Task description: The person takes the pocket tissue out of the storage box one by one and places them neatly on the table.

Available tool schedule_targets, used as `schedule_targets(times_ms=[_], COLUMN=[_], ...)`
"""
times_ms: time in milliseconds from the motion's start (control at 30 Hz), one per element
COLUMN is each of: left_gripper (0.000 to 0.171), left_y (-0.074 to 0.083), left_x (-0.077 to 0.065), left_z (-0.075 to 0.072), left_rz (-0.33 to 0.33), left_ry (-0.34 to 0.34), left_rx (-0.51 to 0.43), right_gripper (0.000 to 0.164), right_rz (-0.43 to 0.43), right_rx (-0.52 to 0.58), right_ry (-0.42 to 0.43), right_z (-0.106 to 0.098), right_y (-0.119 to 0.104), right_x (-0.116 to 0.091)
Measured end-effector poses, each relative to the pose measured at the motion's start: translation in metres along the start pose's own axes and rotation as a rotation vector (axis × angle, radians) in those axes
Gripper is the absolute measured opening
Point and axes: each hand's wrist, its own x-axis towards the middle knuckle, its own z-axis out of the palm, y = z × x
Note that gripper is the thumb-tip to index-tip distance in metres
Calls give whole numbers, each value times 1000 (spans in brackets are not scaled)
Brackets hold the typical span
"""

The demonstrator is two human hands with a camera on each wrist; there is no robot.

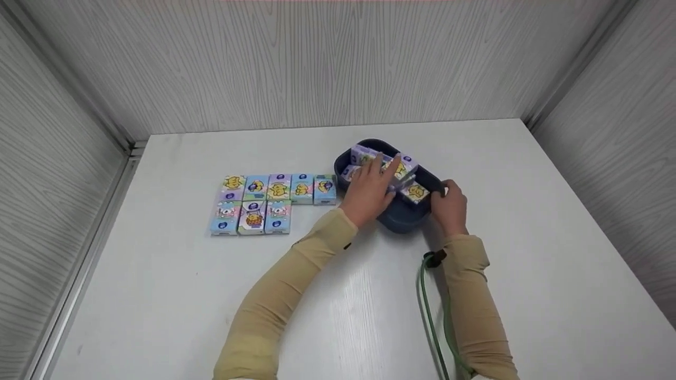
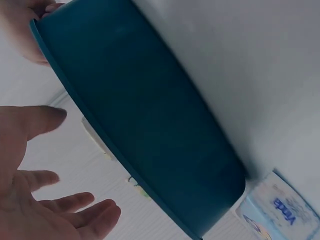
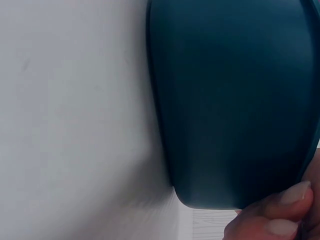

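A dark blue plastic tub [image 1: 401, 219] stands on the table with several small tissue packs [image 1: 415, 193] inside, some stacked up to its rim. My left hand [image 1: 367, 196] is over the tub, its spread fingers reaching across the packs. In the left wrist view those fingers [image 2: 75, 202] are extended and apart, beyond the tub's wall [image 2: 140, 115]. At the tub's right end my right hand [image 1: 452, 208] pinches the rim. The right wrist view has its fingertips [image 3: 295, 192] on the edge of the tub.
Left of the tub, several cartoon-printed tissue packs [image 1: 279, 187] lie side by side in two rows, the upper one extending to the tub. A green cable [image 1: 430, 311] runs along the right sleeve. Grey wood-grain panels [image 1: 317, 63] wall the table's back and sides.
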Motion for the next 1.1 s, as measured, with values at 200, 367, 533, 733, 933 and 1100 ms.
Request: schedule_targets(times_ms=[200,367,533,733,933,1100], left_gripper=[71,60,46,52,52,45], left_y=[3,6,10,13,21,21], left_x=[19,29,36,27,16,9], left_z=[11,15,18,12,7,7], left_rz=[-14,-50,-60,-4,105,123], left_ry=[-159,-251,-202,-265,-346,-371], left_rx=[-26,-59,-76,-118,-174,-234], right_gripper=[32,31,31,33,33,32], right_rz=[-5,-7,-15,9,-28,-21], right_rx=[1,2,-14,-17,-13,-4], right_ry=[12,18,26,8,27,21], right_z=[3,4,3,3,-1,2], right_y=[0,0,1,1,2,2], right_x=[-1,0,1,2,2,-1])
